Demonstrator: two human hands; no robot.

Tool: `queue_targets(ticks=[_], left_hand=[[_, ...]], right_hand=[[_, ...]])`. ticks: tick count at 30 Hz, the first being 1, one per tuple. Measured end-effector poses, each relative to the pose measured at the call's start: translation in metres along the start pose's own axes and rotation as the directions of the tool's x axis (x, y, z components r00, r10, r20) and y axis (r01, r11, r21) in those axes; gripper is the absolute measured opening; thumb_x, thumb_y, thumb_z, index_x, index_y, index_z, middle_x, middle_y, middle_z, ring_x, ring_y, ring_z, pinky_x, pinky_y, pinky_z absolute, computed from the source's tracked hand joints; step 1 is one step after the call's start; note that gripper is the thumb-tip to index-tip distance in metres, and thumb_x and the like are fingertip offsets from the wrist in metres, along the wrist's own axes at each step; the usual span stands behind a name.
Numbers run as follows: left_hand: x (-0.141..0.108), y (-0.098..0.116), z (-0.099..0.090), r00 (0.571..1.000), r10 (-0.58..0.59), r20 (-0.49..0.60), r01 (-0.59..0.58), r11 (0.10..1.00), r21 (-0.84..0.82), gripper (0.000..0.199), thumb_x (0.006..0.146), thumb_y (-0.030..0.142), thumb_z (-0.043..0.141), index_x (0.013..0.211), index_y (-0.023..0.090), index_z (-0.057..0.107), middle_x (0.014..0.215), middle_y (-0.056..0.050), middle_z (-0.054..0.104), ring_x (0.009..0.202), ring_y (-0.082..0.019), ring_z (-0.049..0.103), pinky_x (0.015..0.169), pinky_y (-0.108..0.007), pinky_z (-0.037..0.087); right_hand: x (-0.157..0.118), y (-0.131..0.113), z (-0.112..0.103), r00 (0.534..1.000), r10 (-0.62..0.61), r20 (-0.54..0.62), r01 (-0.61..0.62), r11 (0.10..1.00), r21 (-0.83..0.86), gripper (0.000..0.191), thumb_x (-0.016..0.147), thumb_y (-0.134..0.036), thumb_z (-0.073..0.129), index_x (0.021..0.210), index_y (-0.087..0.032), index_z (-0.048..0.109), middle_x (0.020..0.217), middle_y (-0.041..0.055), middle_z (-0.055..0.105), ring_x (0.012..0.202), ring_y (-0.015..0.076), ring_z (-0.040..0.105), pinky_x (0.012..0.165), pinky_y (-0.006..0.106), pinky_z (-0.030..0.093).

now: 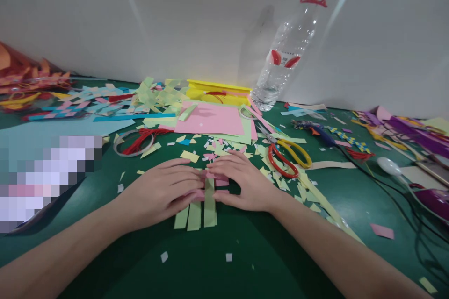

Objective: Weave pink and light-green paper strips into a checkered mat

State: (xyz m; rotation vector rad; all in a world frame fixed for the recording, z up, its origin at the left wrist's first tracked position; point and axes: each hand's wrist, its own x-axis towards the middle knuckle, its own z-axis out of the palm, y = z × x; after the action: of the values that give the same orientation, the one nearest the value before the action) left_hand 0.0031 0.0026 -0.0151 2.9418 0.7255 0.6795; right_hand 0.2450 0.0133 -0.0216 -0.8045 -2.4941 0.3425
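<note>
Light green paper strips [210,205] are woven with pink paper strips [219,181] on the green table in front of me. My left hand [164,187] covers the left side of the weave, its fingers together and pressing on the strips. From the right, my right hand [245,182] grips the other side, with fingertips on the upper pink strip and the thumb by the lower one. Lower ends of several green strips stick out toward me. The weave's middle and left parts are partly hidden under my fingers.
Scissors [284,154] with red and yellow handles lie beyond my right hand among paper scraps. Behind are pink sheets [213,119], a tape ring with red cord [135,145] and a leaning plastic bottle [287,51]. A white spoon [391,168] and a black cable lie right.
</note>
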Motion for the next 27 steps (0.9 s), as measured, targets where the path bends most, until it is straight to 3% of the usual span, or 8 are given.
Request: queue_targets(ticks=[6, 15, 22, 27], left_hand=[[-0.0008, -0.0036, -0.0019, 1.000, 0.004, 0.010, -0.004, 1.000, 0.026, 0.020, 0.093, 0.021, 0.047, 0.104, 0.022, 0.063, 0.103, 0.000, 0.073, 0.101, -0.015, 0.065, 0.105, -0.036, 0.035], [-0.0018, 0.0000, 0.0012, 1.000, 0.027, 0.011, -0.027, 0.999, -0.017, 0.020, 0.091, 0.018, 0.048, 0.102, 0.024, 0.065, 0.105, 0.002, 0.072, 0.110, -0.014, 0.060, 0.110, -0.033, 0.028], [0.0000, -0.0006, 0.0008, 0.996, 0.053, 0.066, -0.051, 0.998, -0.025, 0.023, 0.091, 0.017, 0.049, 0.108, 0.023, 0.063, 0.110, 0.000, 0.070, 0.109, -0.016, 0.060, 0.106, -0.036, 0.036], [0.0009, 0.0010, 0.0010, 0.998, 0.050, 0.033, -0.048, 0.998, -0.051, 0.023, 0.092, 0.016, 0.047, 0.108, 0.019, 0.062, 0.108, -0.003, 0.070, 0.103, -0.016, 0.062, 0.104, -0.037, 0.039]], right_hand=[[0.0002, -0.0017, 0.0000, 0.996, 0.042, 0.075, -0.040, 0.999, -0.024, 0.056, 0.079, -0.054, 0.061, 0.121, -0.018, 0.055, 0.123, 0.0074, 0.063, 0.123, 0.0227, 0.050, 0.114, 0.045, 0.017], [-0.0006, -0.0025, 0.0018, 0.995, 0.066, 0.073, -0.064, 0.998, -0.025, 0.052, 0.079, -0.051, 0.062, 0.120, -0.019, 0.055, 0.122, 0.0062, 0.063, 0.121, 0.0210, 0.052, 0.115, 0.045, 0.013], [-0.0008, -0.0023, 0.0025, 0.996, 0.060, 0.062, -0.059, 0.998, -0.016, 0.049, 0.078, -0.051, 0.064, 0.114, -0.019, 0.058, 0.123, 0.0059, 0.063, 0.120, 0.0210, 0.052, 0.115, 0.045, 0.014], [-0.0008, -0.0026, 0.0024, 0.994, 0.081, 0.079, -0.079, 0.997, -0.022, 0.051, 0.077, -0.049, 0.064, 0.117, -0.019, 0.056, 0.122, 0.0067, 0.063, 0.120, 0.0218, 0.052, 0.115, 0.047, 0.014]])
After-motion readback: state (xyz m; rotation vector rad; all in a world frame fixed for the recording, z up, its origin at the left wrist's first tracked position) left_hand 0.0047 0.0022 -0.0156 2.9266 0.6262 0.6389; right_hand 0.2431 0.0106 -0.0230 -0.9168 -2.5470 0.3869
